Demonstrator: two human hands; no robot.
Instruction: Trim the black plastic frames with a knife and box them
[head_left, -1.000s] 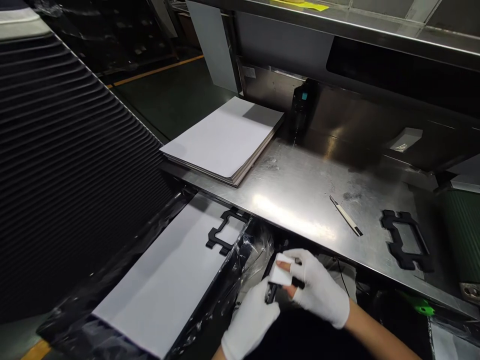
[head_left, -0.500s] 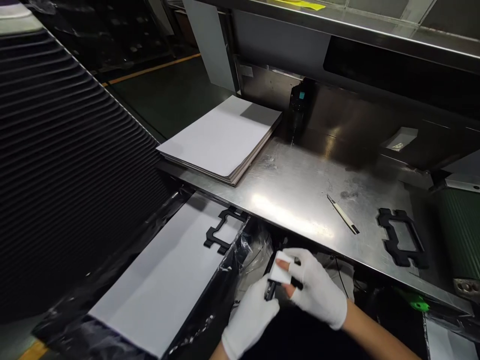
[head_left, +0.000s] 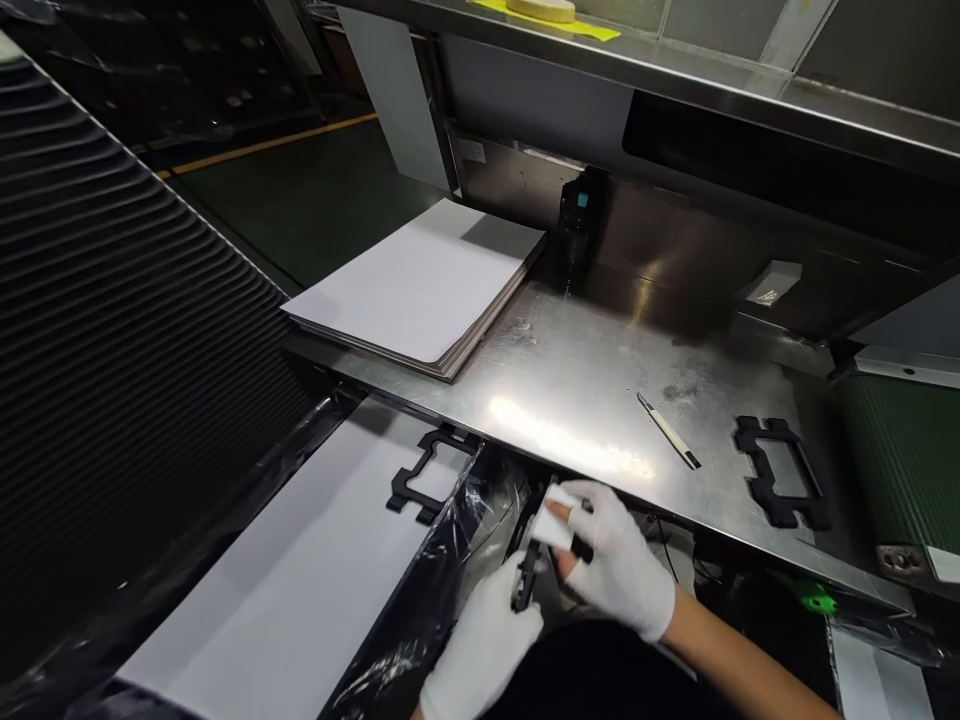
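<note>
My left hand [head_left: 484, 635], in a white glove, is closed round a black part [head_left: 529, 575] held edge-on below the metal bench's front edge. Beside it, my right hand [head_left: 615, 560], gloved with bare thumb and fingertip showing, pinches a small white pad [head_left: 553, 517] against the upper end of that part. One black frame [head_left: 405, 490] lies on white sheets [head_left: 285, 570] at the left. Another black frame [head_left: 765, 480] rests on the bench at the right.
A stack of white boards [head_left: 427, 280] sits on the metal bench [head_left: 570, 370], with a cutter knife [head_left: 669, 432] to its right. Black ridged material [head_left: 120, 330] rises at the left. A shelf [head_left: 675, 90] crosses above the bench.
The view has shifted, so the bench items appear further left. Both hands are a little further left; more of the black part shows between them, and the white pad is tilted differently.
</note>
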